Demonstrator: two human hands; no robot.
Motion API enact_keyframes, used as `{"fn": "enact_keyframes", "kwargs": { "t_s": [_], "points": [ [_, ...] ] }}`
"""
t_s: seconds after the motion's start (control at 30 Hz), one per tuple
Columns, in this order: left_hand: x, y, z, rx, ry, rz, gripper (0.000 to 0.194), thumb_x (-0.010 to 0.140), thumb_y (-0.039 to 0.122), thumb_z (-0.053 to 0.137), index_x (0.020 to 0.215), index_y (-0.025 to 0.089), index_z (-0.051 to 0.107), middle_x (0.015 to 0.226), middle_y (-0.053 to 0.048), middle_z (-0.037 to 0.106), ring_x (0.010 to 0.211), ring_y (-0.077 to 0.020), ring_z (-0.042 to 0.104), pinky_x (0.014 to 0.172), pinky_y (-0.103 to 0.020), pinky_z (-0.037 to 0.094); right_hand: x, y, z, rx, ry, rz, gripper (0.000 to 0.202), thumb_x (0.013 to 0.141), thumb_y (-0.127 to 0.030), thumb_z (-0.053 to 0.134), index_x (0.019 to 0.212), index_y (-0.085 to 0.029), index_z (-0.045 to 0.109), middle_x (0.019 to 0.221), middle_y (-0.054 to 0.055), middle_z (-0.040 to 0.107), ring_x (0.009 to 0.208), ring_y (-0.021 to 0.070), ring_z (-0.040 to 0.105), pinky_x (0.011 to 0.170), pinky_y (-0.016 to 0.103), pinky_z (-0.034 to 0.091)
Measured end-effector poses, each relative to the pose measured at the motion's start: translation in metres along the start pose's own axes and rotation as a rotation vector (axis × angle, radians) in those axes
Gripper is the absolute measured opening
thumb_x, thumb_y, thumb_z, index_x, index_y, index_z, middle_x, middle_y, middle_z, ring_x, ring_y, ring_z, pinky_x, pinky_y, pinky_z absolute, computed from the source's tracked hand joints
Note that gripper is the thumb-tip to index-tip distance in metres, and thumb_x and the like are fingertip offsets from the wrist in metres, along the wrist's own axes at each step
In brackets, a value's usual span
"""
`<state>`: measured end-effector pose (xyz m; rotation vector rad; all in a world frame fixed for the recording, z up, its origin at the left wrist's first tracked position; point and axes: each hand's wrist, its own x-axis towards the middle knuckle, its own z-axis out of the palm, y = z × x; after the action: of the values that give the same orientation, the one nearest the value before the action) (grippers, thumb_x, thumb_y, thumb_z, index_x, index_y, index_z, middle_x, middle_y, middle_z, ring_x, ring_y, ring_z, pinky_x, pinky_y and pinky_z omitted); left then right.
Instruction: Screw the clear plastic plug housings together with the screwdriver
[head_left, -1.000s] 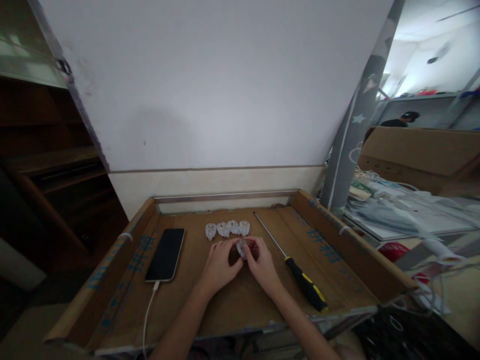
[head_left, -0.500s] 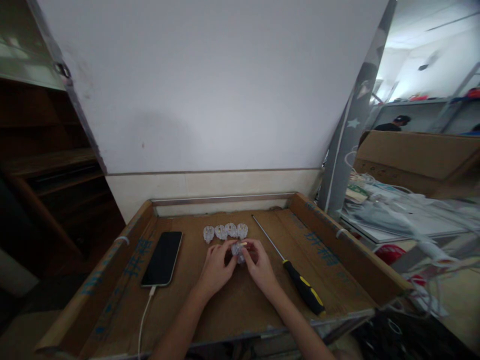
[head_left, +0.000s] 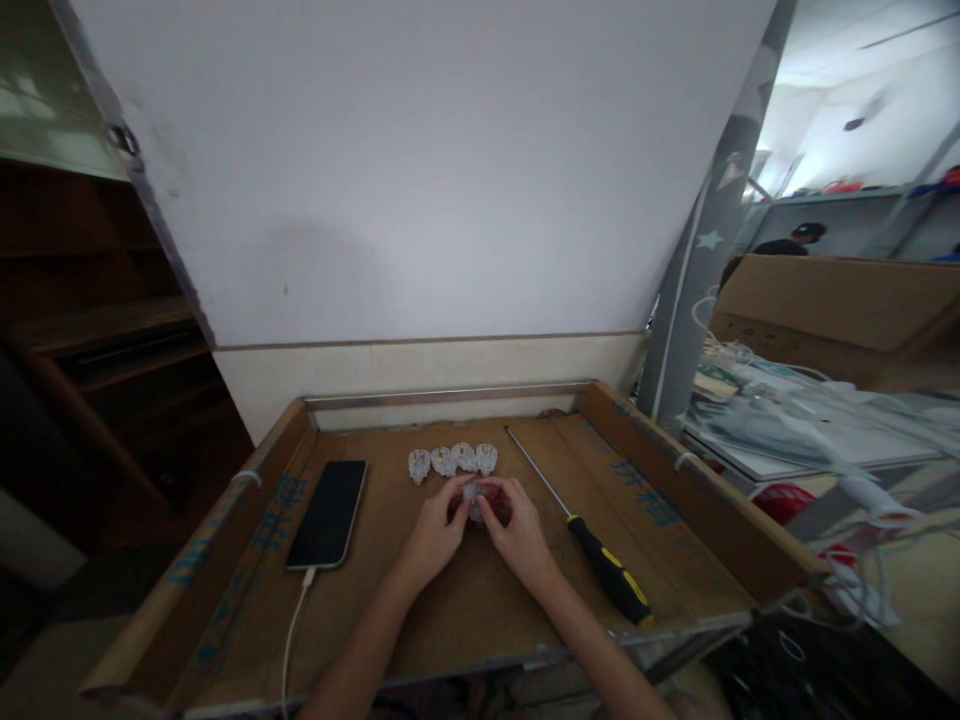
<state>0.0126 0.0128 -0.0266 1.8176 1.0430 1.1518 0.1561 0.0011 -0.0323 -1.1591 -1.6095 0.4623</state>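
Observation:
Between the fingertips of both hands is a small clear plastic piece (head_left: pixel 474 493), partly covered by the fingers. My left hand (head_left: pixel 437 530) pinches it from the left, and my right hand (head_left: pixel 517 525) grips it from the right. Just beyond the fingers, several similar clear pieces (head_left: pixel 443 461) with metal parts stand in a row on the brown cardboard (head_left: pixel 420 640). A screwdriver (head_left: pixel 609 570) with a black and yellow handle lies to the right of my right hand, its shaft pointing away.
A dark phone (head_left: pixel 328 515) with a white cable (head_left: pixel 291 640) lies at the left of the cardboard-lined tray. Raised walls (head_left: pixel 705 500) edge the tray. Wrapped items (head_left: pixel 787 420) and a cardboard box (head_left: pixel 840 300) are at the right. A person (head_left: pixel 795 242) is in the background.
The fingers have turned the clear piece slightly, and the small pale part that showed by the right fingertips no longer shows. The view has shifted a little.

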Motion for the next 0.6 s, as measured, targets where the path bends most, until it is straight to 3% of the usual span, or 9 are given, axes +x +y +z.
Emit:
{"fn": "enact_keyframes", "kwargs": {
  "t_s": [0.37,0.5,0.6],
  "points": [
    [0.0004,0.0031,0.0011,-0.182,0.037,-0.053,0.025,0.083,0.027,0.053,0.106,0.019,0.056,0.106,-0.008,0.067,0.1,-0.021,0.062,0.091,-0.036,0.046,-0.0001,-0.0012,-0.0015,0.029,-0.031,0.001,0.02,0.081,-0.021,0.053,0.099,-0.019,0.061,0.087,0.006,0.057,0.08,0.0182,0.056,0.073,0.034,0.049],
    [0.0023,0.0,0.0015,-0.227,0.089,-0.066,0.025,0.081,0.029,0.053,0.103,0.018,0.057,0.103,-0.008,0.066,0.096,-0.0205,0.062,0.088,-0.035,0.047,0.0001,-0.0023,-0.0018,0.078,-0.049,-0.004,0.031,0.077,-0.015,0.052,0.106,-0.022,0.061,0.094,0.007,0.057,0.084,0.0173,0.057,0.078,0.033,0.05],
    [0.0039,-0.001,0.0012,-0.262,0.117,-0.09,0.026,0.08,0.031,0.053,0.103,0.018,0.056,0.103,-0.008,0.065,0.097,-0.0204,0.061,0.087,-0.034,0.047,0.0005,0.0032,0.0001,0.116,-0.015,0.035,0.033,0.08,-0.02,0.049,0.112,-0.019,0.057,0.099,0.01,0.058,0.088,0.0191,0.059,0.079,0.035,0.051]
  ]
}}
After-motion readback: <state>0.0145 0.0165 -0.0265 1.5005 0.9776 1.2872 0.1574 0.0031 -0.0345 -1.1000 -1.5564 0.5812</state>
